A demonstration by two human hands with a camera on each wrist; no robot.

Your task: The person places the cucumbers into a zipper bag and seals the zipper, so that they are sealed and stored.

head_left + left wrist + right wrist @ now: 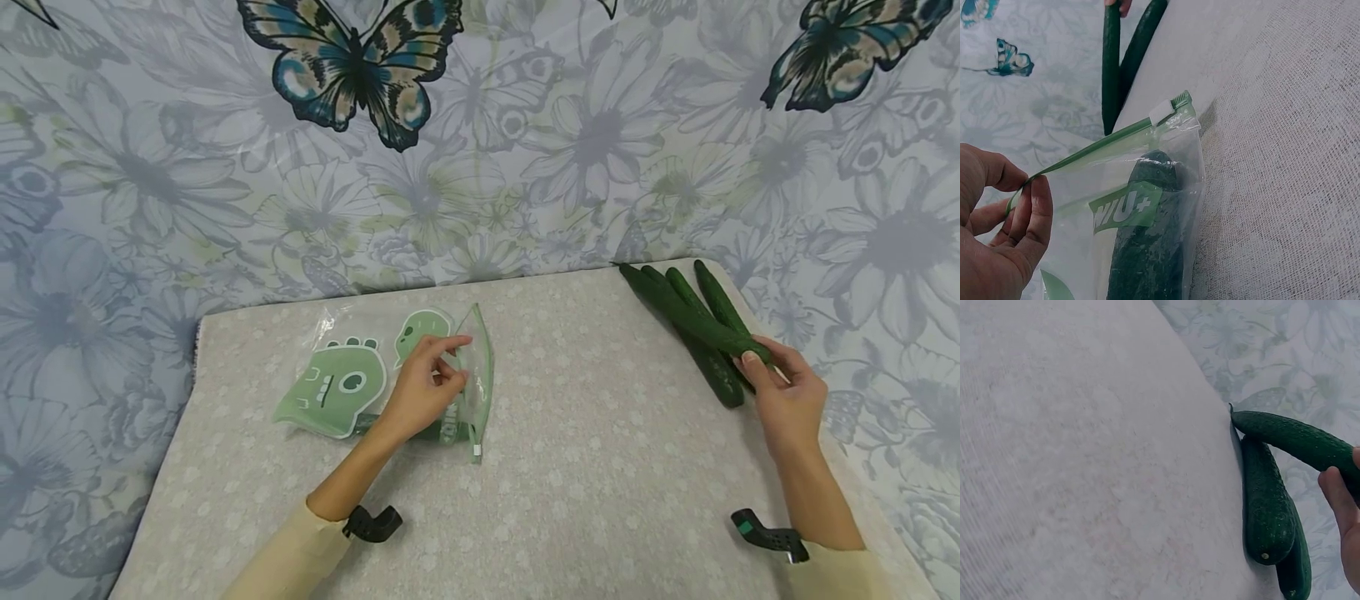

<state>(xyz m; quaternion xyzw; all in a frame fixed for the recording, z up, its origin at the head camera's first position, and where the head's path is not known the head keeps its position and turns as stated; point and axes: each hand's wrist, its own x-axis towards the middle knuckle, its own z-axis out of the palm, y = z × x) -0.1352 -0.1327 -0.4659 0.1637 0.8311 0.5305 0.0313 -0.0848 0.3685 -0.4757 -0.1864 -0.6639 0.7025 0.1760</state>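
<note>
A clear zip bag (352, 329) with green dinosaur prints lies flat on the left of the table. My left hand (423, 383) holds the green-edged mouth of the bag between thumb and fingers. In the left wrist view, the green strip (1094, 147) bends at the fingertips, and a white slider (1161, 112) sits near its other end. Inside the bag is one cucumber (1147, 250). My right hand (791, 396) grips one end of another cucumber (675, 310), slanting across other cucumbers (720, 300) at the table's right edge. In the right wrist view, its thin stem tip (1231, 407) points away from the hand.
A pale patterned cloth covers the table (570, 433), with its right edge close to the cucumbers. Behind stands a backdrop (480, 192) printed with flowers and butterflies. A black wrist device (372, 524) is on the left wrist, another (768, 533) on the right.
</note>
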